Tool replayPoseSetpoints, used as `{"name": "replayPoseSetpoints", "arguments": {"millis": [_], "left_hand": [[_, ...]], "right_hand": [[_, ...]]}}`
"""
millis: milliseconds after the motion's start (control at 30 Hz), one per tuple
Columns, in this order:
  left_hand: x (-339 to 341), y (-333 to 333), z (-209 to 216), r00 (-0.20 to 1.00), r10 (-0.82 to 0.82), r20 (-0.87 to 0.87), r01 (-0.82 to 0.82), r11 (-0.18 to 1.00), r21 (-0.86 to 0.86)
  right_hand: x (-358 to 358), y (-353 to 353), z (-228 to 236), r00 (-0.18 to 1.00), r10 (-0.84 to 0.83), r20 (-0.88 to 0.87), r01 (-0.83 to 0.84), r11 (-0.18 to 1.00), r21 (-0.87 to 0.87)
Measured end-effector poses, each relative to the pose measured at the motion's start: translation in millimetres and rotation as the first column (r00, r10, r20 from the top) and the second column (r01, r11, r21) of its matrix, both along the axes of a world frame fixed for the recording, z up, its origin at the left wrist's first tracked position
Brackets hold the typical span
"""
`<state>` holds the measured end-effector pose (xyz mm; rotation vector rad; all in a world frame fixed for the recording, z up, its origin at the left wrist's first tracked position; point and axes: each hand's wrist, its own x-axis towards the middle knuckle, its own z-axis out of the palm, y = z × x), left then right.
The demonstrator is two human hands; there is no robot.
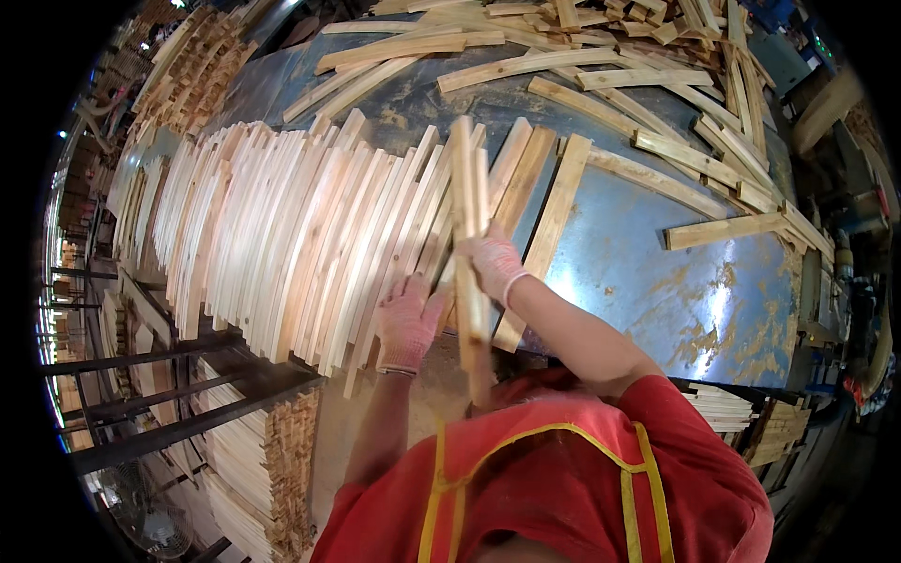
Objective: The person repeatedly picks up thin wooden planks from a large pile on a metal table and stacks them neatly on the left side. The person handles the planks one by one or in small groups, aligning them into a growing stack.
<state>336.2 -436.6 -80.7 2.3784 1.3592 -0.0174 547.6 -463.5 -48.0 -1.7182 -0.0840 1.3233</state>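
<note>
My right hand, in a pinkish knitted glove, is closed around a pair of long wooden strips that stand out above the others and point toward me. My left hand, gloved alike, lies with fingers stretched out against the near ends of a wide row of pale wooden strips. Those strips rest side by side, packed close. Just right of the held pair are several looser strips, and a single wooden board lies slanted beside them.
A blue-grey metal tabletop with sawdust patches extends to the right. Scattered wooden pieces cover its far side. Stacked wood stands below left, near dark metal bars. A fan is at the lower left.
</note>
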Motion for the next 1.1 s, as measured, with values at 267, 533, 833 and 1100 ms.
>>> {"name": "replayPoseSetpoints", "arguments": {"millis": [267, 533, 833, 1100], "left_hand": [[56.2, -25.0, 10.5, 0.964, 0.053, -0.262, -0.001, 0.981, 0.194], [82.9, -30.1, 12.6, 0.975, 0.160, -0.157, -0.145, 0.984, 0.100], [194.6, -53.7, -5.3, 0.970, 0.145, 0.194, -0.077, 0.944, -0.320], [171.3, -98.7, -58.8, 0.905, -0.329, 0.269, 0.260, 0.929, 0.262]], "right_hand": [[68.6, -42.2, -16.7, 0.931, 0.303, 0.203, -0.350, 0.899, 0.263], [133.9, -40.4, -56.4, 0.427, 0.346, 0.835, -0.065, 0.933, -0.353], [204.9, -100.0, -72.4, 0.949, -0.235, 0.209, 0.162, 0.935, 0.316], [153.3, -122.0, -30.4, 0.671, 0.280, 0.686, -0.185, 0.960, -0.210]]}}
